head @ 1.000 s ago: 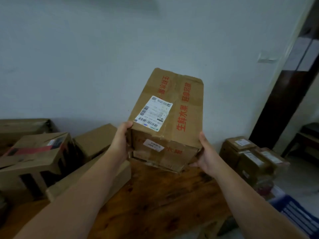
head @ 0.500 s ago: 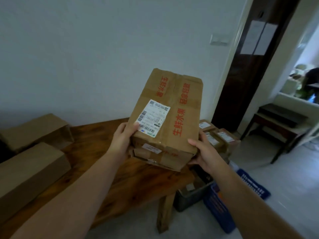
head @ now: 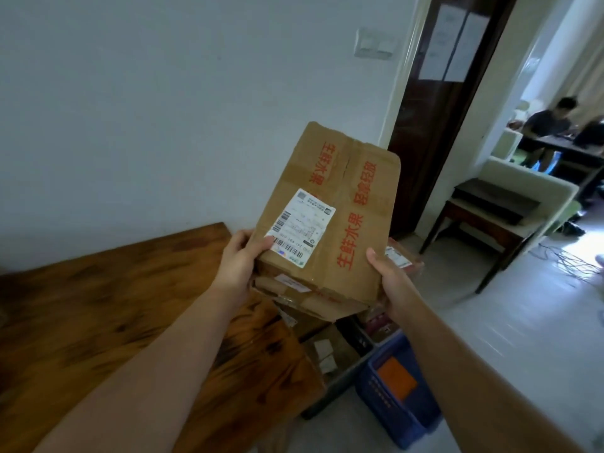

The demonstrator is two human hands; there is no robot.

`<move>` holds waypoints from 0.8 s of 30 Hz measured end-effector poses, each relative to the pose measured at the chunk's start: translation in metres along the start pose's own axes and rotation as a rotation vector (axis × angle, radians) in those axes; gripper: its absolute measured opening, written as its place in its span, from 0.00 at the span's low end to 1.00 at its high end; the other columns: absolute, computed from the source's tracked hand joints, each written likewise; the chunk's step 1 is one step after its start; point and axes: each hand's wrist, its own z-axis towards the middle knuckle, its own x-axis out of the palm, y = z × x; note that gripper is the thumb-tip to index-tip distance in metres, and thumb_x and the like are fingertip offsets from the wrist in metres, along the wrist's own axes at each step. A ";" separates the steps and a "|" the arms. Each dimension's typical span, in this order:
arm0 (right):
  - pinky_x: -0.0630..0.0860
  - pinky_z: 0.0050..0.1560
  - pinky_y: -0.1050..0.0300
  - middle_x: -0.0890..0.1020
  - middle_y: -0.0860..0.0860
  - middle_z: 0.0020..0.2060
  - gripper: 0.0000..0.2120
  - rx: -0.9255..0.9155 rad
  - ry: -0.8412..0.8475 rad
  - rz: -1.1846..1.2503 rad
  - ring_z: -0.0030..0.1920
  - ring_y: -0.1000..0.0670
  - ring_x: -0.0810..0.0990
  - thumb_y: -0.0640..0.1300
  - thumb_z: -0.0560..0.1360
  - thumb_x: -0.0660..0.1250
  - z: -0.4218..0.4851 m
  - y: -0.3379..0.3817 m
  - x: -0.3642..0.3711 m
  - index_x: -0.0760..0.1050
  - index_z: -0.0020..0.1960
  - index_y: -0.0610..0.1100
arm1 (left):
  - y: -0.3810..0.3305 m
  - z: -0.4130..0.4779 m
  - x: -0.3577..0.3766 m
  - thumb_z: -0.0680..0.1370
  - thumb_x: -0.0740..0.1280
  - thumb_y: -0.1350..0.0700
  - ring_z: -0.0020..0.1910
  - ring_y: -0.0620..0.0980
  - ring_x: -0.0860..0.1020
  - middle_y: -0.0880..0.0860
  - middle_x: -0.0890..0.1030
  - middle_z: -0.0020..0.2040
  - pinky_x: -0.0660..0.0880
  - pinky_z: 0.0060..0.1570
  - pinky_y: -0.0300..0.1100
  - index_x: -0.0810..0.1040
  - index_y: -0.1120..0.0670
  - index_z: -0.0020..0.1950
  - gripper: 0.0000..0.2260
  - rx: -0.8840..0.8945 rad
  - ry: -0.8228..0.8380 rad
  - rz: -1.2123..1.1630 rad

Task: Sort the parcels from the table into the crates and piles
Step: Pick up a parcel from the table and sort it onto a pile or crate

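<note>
Both hands clutch parcel (head: 343, 191): left hand (head: 237, 261) thumb at label (head: 299, 228) edge, right hand (head: 390, 282) at corner; parcel underside hidden

Parcel (head: 356, 191) tan-brown cardboard, creased, rows of red printed characters; label (head: 299, 228) on it white with black barcodes and fine black print. Tabletop (head: 98, 305) orange-brown wood, dark streaky grain. Blue crate (head: 392, 420) with rows of small dark markings on its wall, orange rectangle (head: 397, 379) inside. Wall (head: 163, 109) plain pale blue-white. Door (head: 421, 125) dark brown, two white paper sheets (head: 451, 44) on it. Floor (head: 523, 322) light grey-white. Side table (head: 483, 223) dark brown
</note>
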 end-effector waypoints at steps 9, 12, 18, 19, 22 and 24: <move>0.69 0.65 0.37 0.78 0.49 0.60 0.27 0.114 -0.028 -0.045 0.61 0.45 0.75 0.41 0.69 0.73 0.106 0.010 -0.037 0.69 0.66 0.43 | 0.034 0.103 0.040 0.74 0.69 0.61 0.34 0.50 0.83 0.54 0.84 0.37 0.78 0.29 0.41 0.75 0.57 0.48 0.06 -0.082 -0.073 0.070; 0.69 0.64 0.38 0.78 0.48 0.60 0.30 0.117 -0.030 -0.060 0.62 0.44 0.75 0.38 0.68 0.74 0.147 0.012 -0.042 0.67 0.67 0.44 | 0.055 0.130 0.049 0.73 0.70 0.60 0.36 0.51 0.83 0.55 0.83 0.41 0.79 0.31 0.42 0.76 0.56 0.47 0.05 -0.052 -0.172 0.140; 0.73 0.57 0.31 0.71 0.46 0.67 0.35 0.222 0.027 0.012 0.62 0.38 0.74 0.52 0.76 0.65 0.233 0.007 -0.062 0.50 0.76 0.56 | 0.090 0.172 0.059 0.72 0.70 0.60 0.39 0.52 0.82 0.54 0.83 0.40 0.78 0.37 0.44 0.79 0.53 0.43 0.02 -0.050 -0.384 0.215; 0.74 0.56 0.32 0.71 0.46 0.67 0.33 0.247 0.055 -0.040 0.61 0.38 0.75 0.55 0.77 0.63 0.245 0.006 -0.064 0.50 0.75 0.57 | 0.096 0.174 0.058 0.72 0.69 0.60 0.39 0.52 0.82 0.53 0.82 0.39 0.78 0.37 0.44 0.79 0.55 0.43 0.01 -0.056 -0.429 0.203; 0.79 0.50 0.39 0.73 0.46 0.66 0.26 0.369 0.169 -0.194 0.59 0.39 0.76 0.59 0.78 0.57 0.279 0.001 -0.065 0.58 0.73 0.55 | 0.119 0.182 0.054 0.73 0.69 0.58 0.43 0.55 0.81 0.55 0.81 0.42 0.77 0.39 0.46 0.78 0.58 0.48 0.06 -0.100 -0.565 0.163; 0.81 0.43 0.43 0.75 0.46 0.63 0.24 0.454 0.191 -0.226 0.57 0.39 0.77 0.57 0.78 0.59 0.296 -0.008 -0.062 0.62 0.71 0.52 | 0.135 0.187 0.051 0.73 0.67 0.58 0.42 0.56 0.80 0.56 0.81 0.40 0.77 0.43 0.50 0.78 0.57 0.43 0.02 -0.130 -0.607 0.181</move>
